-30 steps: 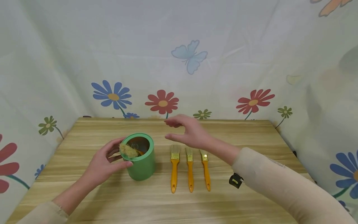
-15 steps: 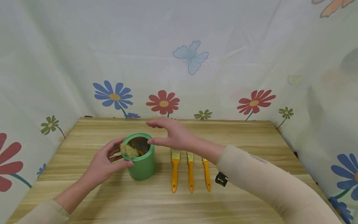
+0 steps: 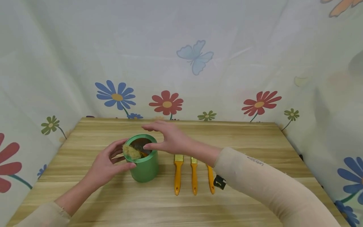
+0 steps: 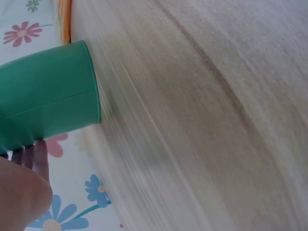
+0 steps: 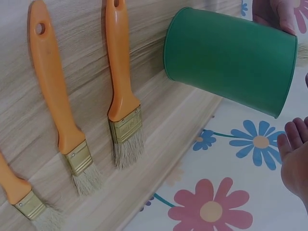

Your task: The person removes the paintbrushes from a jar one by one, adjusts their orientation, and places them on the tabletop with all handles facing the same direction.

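Observation:
In the head view a green can (image 3: 144, 170) stands upright on the wooden table, left of centre. Over its near-left rim leans a paintbrush, pale bristles (image 3: 131, 152) up, with a bit of orange handle visible inside. My left hand (image 3: 106, 164) holds the can from the left, thumb at the front and fingers round the far side. Above the can's right rim hovers my right hand (image 3: 173, 138), fingers extended and thumb over the opening, holding nothing. In the right wrist view its fingers (image 5: 294, 137) show apart from the can wall.
Three paintbrushes with orange handles, a wide one (image 3: 177, 176), a middle one (image 3: 194, 178) and a narrow one (image 3: 211, 179), lie side by side right of the can, bristles away from me. My right forearm covers their far ends. A flowered curtain (image 3: 227, 78) hangs behind the table (image 3: 158, 208).
My right hand has moved left from above the paintbrushes to the can's opening. The left hand and the can have stayed in place.

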A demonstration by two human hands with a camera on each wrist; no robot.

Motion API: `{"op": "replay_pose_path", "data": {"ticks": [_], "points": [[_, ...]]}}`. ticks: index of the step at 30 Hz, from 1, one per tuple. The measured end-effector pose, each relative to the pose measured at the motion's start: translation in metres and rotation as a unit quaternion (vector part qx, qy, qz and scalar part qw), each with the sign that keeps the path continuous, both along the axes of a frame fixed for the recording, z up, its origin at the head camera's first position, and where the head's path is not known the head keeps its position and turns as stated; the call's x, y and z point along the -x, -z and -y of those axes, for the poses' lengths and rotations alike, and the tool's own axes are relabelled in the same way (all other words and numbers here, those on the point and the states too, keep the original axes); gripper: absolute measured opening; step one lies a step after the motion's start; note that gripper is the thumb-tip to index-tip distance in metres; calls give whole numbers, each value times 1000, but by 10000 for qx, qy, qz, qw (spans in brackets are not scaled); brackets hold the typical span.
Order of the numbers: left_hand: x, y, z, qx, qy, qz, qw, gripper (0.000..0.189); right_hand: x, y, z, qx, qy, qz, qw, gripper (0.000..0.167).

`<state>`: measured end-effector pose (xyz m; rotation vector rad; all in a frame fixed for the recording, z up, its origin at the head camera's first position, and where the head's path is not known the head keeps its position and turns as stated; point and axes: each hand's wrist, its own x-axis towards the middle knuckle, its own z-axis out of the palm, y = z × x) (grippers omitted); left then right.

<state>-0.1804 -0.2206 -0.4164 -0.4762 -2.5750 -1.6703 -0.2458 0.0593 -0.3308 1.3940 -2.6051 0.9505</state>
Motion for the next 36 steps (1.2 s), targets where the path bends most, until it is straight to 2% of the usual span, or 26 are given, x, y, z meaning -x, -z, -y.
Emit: {"op": "replay_pose_path", "data": {"ticks": [17, 28, 36], "points": [[0, 0, -1, 10, -2, -15, 10000, 83, -3, 1, 13, -33, -165, -57, 9998, 65], [0, -1, -1, -34, -2, -63, 10000, 82, -19, -1, 19, 130, -428, -80, 9990, 66], [0, -1, -2, -12, -10, -8, 10000, 80, -25, 2, 25, -127, -524, -282, 9981, 58]]}}
